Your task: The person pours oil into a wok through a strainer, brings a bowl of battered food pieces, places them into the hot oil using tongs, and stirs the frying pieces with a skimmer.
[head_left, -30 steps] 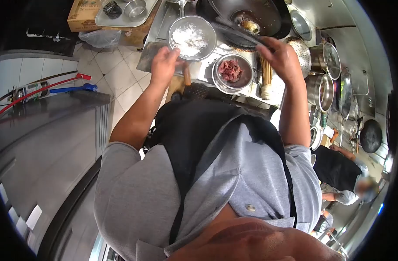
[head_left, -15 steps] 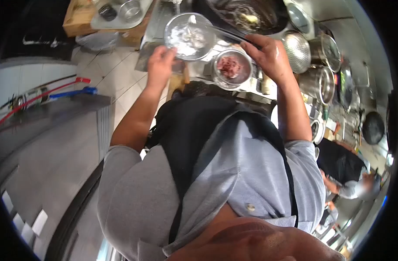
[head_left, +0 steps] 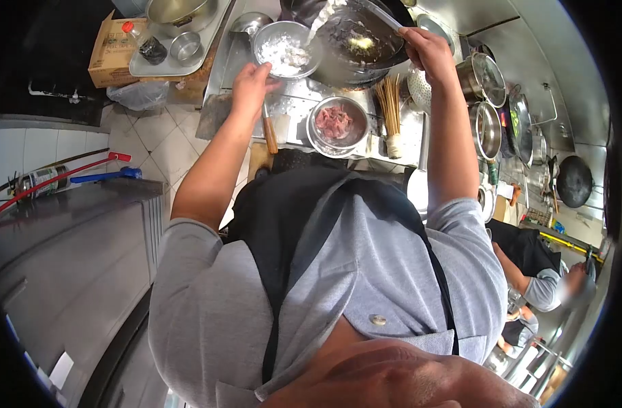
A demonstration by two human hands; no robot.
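Note:
My left hand (head_left: 251,88) is closed at the near rim of a metal bowl (head_left: 258,49) with white powder and white-coated pieces inside. In my right hand (head_left: 430,54) is the long metal handle of a cooking utensil (head_left: 385,17), reaching over a dark wok (head_left: 392,58); its head is not clearly visible. A white-coated strip (head_left: 324,16) hangs between the bowl and the wok, and I cannot tell what holds it. Inside the wok a pale piece (head_left: 360,43) sits in dark liquid. Closer to me stands a metal bowl (head_left: 317,139) of raw pinkish meat (head_left: 334,122).
A wooden-handled tool (head_left: 270,134) lies by the counter's near edge. A bamboo brush (head_left: 390,112) and metal pots (head_left: 488,129) are on the right. On the left stand a tray (head_left: 144,69), a bottle (head_left: 151,49) and a cardboard box (head_left: 107,58). Another person (head_left: 535,262) stands far right.
The utensil in my right hand has moved from the bowl of white powder up and right over the wok. My left hand remains at that bowl's rim. The view has shifted.

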